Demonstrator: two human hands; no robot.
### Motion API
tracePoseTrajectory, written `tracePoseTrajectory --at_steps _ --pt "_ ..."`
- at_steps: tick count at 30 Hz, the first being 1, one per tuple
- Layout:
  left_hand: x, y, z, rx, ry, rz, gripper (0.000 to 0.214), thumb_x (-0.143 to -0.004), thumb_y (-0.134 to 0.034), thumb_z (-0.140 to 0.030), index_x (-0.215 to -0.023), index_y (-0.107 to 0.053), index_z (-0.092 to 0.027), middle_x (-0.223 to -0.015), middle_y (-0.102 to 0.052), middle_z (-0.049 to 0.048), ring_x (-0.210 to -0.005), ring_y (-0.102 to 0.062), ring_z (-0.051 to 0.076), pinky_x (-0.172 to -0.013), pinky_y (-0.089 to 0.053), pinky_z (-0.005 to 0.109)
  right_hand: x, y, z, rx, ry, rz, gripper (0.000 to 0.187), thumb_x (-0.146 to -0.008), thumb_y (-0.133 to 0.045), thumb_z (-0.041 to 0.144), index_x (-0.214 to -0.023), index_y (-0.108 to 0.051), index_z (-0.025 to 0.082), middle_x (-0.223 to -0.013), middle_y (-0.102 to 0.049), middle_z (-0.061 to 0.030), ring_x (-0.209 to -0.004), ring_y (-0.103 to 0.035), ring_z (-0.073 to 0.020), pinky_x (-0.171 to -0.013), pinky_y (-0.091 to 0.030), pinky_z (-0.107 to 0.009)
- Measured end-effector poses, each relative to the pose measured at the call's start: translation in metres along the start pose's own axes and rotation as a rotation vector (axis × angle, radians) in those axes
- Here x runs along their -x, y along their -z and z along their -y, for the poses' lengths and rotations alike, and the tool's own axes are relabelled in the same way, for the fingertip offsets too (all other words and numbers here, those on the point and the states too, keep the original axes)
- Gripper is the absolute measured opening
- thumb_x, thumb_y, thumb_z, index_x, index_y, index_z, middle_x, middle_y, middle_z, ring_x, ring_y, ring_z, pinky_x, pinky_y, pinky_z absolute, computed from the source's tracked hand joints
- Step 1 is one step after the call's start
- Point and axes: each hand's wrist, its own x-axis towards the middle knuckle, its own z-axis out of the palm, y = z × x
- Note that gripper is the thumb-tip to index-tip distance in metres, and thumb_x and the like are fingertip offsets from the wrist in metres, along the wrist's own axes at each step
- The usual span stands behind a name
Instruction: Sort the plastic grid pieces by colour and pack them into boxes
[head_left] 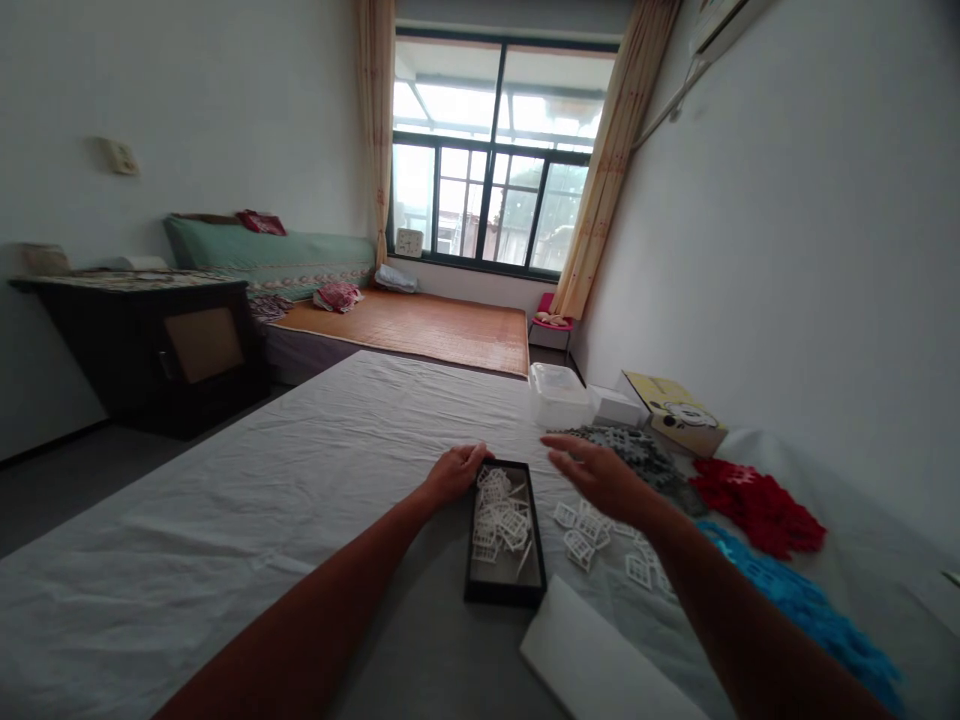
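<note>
A shallow black box (505, 592) stands on the white-covered table, holding a heap of small white lattice-like pieces (513, 528). My left hand (454, 472) grips the box by its far left corner, with the fingertips on the rim. To the right of the box, my right hand (589, 468) hangs with its fingers stretched out to the left and nothing visible in them. Under and beside my right forearm, more loose white lattice pieces (579, 548) lie scattered on the cloth. A pile of grey pieces (637, 452) lies just behind that hand.
A white flat box or lid (600, 655) lies near me, close to the black box. Red pieces (757, 505) and blue pieces (810, 610) are heaped at the right. Farther back stand a clear plastic container (556, 395), a small white box (615, 406) and a yellow carton (675, 412).
</note>
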Motion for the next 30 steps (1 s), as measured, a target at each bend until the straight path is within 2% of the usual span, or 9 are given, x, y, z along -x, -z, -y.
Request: tracePoseTrajectory --at_steps 2,4,7,9,17,20,24,27,30 --pt "-0.001 0.000 -0.001 0.004 0.019 0.006 0.053 -0.089 -0.030 -0.049 -0.091 -0.072 -0.016 -0.087 -0.073 0.0038 -0.086 -0.063 0.020 -0.076 -0.045 0.025 0.023 0.027 -0.040 0.077 -0.147 -0.032 0.045 -0.084 -0.045 0.045 -0.119 -0.058 0.021 -0.111 -0.066 -0.0102 -0.093 -0.064 -0.0236 -0.084 -0.047 -0.037" --pt "-0.001 0.001 -0.002 0.009 0.029 0.019 0.053 -0.088 -0.031 -0.049 -0.091 -0.072 -0.017 -0.085 -0.073 0.0036 -0.085 -0.063 0.020 -0.076 -0.045 0.026 0.054 0.043 -0.080 0.173 -0.273 0.099 0.061 -0.066 -0.066 0.048 -0.121 -0.058 0.022 -0.112 -0.066 -0.0123 -0.097 -0.062 -0.0292 -0.084 -0.047 -0.039" --pt "-0.002 0.001 -0.003 -0.003 0.018 0.015 0.051 -0.088 -0.032 -0.050 -0.090 -0.072 -0.017 -0.083 -0.072 0.0027 -0.084 -0.063 0.020 -0.076 -0.045 0.026 0.096 0.043 -0.118 0.257 -0.376 0.273 0.091 -0.039 -0.083 0.036 -0.124 -0.056 0.024 -0.122 -0.060 -0.0131 -0.113 -0.053 -0.0365 -0.094 -0.042 -0.043" --pt "-0.002 0.001 -0.002 -0.018 -0.004 0.004 0.051 -0.088 -0.032 -0.049 -0.090 -0.071 -0.018 -0.084 -0.072 0.0023 -0.084 -0.063 0.020 -0.076 -0.045 0.026 0.111 0.033 -0.127 0.252 -0.384 0.316 0.093 -0.036 -0.083 0.026 -0.125 -0.056 0.026 -0.126 -0.057 -0.0114 -0.117 -0.050 -0.0348 -0.098 -0.039 -0.041" --pt "-0.001 0.002 -0.004 -0.067 -0.041 0.021 0.049 -0.090 -0.030 -0.046 -0.091 -0.070 -0.018 -0.085 -0.071 0.0019 -0.085 -0.063 0.020 -0.076 -0.045 0.025 0.072 0.003 -0.106 0.078 -0.283 0.203 0.059 -0.064 -0.067 0.025 -0.121 -0.056 0.021 -0.107 -0.066 -0.0082 -0.078 -0.064 -0.0181 -0.074 -0.050 -0.030" --pt "0.000 0.002 -0.005 -0.073 -0.035 0.024 0.048 -0.090 -0.030 -0.046 -0.091 -0.070 -0.019 -0.085 -0.071 0.0014 -0.084 -0.063 0.019 -0.075 -0.045 0.024 0.054 -0.006 -0.096 0.097 -0.190 0.100 0.051 -0.076 -0.057 0.039 -0.123 -0.055 0.020 -0.117 -0.061 -0.0106 -0.094 -0.061 -0.0212 -0.085 -0.046 -0.036" --pt "0.001 0.002 -0.006 -0.098 -0.031 0.017 0.045 -0.089 -0.032 -0.045 -0.090 -0.070 -0.020 -0.088 -0.071 0.0015 -0.087 -0.063 0.019 -0.078 -0.044 0.024 0.046 -0.037 -0.073 0.210 -0.159 0.118 0.074 -0.072 -0.054 0.066 -0.135 -0.043 0.027 -0.139 -0.043 -0.0129 -0.129 -0.034 -0.0328 -0.100 -0.031 -0.050" --pt "0.002 0.002 -0.007 -0.113 -0.045 0.012 0.045 -0.090 -0.032 -0.044 -0.091 -0.070 -0.021 -0.090 -0.071 0.0020 -0.089 -0.063 0.020 -0.079 -0.044 0.024 0.049 -0.060 -0.056 0.334 -0.219 0.133 0.078 -0.067 -0.050 0.074 -0.135 -0.041 0.036 -0.146 -0.032 -0.0123 -0.132 -0.024 -0.0400 -0.096 -0.025 -0.061" --pt "0.003 0.002 -0.008 -0.108 -0.037 0.009 0.045 -0.089 -0.032 -0.045 -0.090 -0.070 -0.021 -0.088 -0.072 0.0017 -0.087 -0.063 0.020 -0.078 -0.044 0.024 0.054 -0.070 -0.045 0.389 -0.176 0.091 0.065 -0.074 -0.048 0.069 -0.130 -0.046 0.036 -0.143 -0.038 -0.0105 -0.128 -0.030 -0.0375 -0.093 -0.029 -0.058"
